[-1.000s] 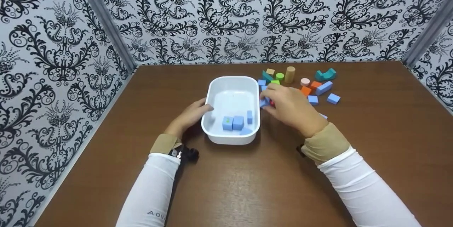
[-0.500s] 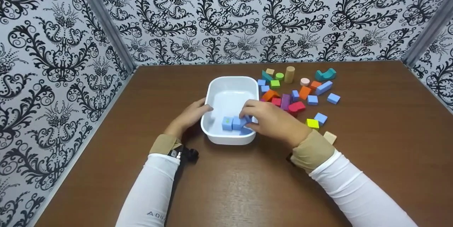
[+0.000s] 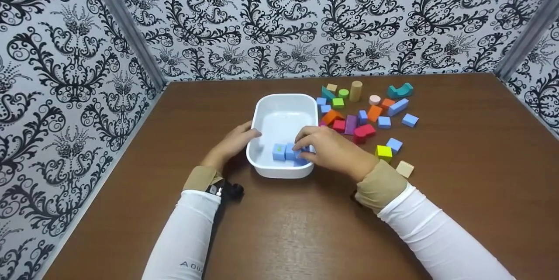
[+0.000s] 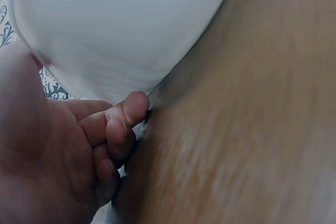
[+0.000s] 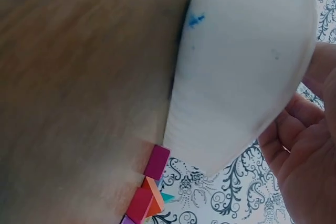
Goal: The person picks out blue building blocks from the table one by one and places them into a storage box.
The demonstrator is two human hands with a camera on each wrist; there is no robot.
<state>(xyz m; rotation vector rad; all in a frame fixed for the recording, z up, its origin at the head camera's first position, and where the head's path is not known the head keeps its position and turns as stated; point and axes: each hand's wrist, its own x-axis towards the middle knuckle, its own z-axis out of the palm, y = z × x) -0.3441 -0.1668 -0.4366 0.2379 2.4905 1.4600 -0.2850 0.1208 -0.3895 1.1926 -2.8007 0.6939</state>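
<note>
Blue blocks [image 3: 279, 152] are gathered in a white tub [image 3: 281, 173], at the end farther from the tabletop's [image 3: 279, 227] far edge. That tub is placed near the middle of the far edge, and more blocks are spread from its right side toward the far right corner.

The tub's left rim is gripped by the left hand [image 3: 232, 143], with the thumb hooked over the top and the other fingers outside. The right hand [image 3: 329, 149] is bent over the right rim, and a blue block [image 3: 300, 154] seems to be pinched in its fingertips. Whether the tub's floor is touched by that block cannot be told.

Blocks could be bumped or stacked crookedly if the pinched one is let go too high, since little room is left beside them. The tub could be tipped or slid if its right rim is pushed while the left grip is loose. A magenta block [image 5: 157, 162], just beside the right wall, could then be shoved. A tan cylinder [image 3: 356, 91] could be knocked over by a quick reach, because it is stood on end by the far edge.
</note>
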